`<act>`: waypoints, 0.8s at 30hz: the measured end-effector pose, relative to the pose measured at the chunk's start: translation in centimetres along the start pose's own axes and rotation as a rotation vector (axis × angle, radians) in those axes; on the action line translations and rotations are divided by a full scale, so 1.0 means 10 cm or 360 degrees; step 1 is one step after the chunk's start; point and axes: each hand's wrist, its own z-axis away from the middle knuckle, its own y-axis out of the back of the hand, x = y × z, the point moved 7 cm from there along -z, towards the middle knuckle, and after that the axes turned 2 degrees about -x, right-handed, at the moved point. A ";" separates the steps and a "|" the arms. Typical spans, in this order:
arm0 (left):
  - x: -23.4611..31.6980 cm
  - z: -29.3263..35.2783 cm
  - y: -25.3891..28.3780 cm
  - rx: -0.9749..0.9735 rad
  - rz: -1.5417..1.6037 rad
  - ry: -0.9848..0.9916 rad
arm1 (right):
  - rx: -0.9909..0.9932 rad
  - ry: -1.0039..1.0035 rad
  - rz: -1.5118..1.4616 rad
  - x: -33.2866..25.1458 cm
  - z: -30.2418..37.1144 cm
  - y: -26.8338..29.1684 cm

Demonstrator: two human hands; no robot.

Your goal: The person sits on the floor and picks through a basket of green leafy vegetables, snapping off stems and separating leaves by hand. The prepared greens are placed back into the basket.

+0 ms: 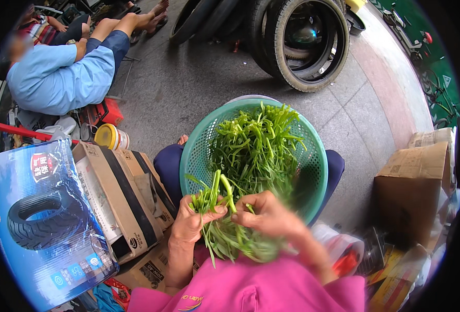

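Apparently mid-picking: L hand (203,217) closed round a leafy bunch (220,240), R hand (258,212) seemingly pinching a short stem (249,208); bunch's at near rim of green basket (194,151), more greens (256,145) inside. Next prob. calls for steady L grip, light R pinch.

In soft light the right hand (266,212) blurs; edges bend toward black corners.
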 end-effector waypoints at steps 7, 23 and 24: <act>0.28 0.03 0.46 0.0460 -0.0093 -0.0394 | 0.0058 0.0075 -0.0501 -0.12 0.31 0.28; -0.08 0.05 0.02 0.0124 0.0153 0.0250 | 0.0794 0.1407 0.1616 -0.67 0.31 0.20; -0.09 0.06 0.04 0.0084 0.0121 0.0274 | 0.0634 0.1525 0.1862 -0.69 0.32 0.10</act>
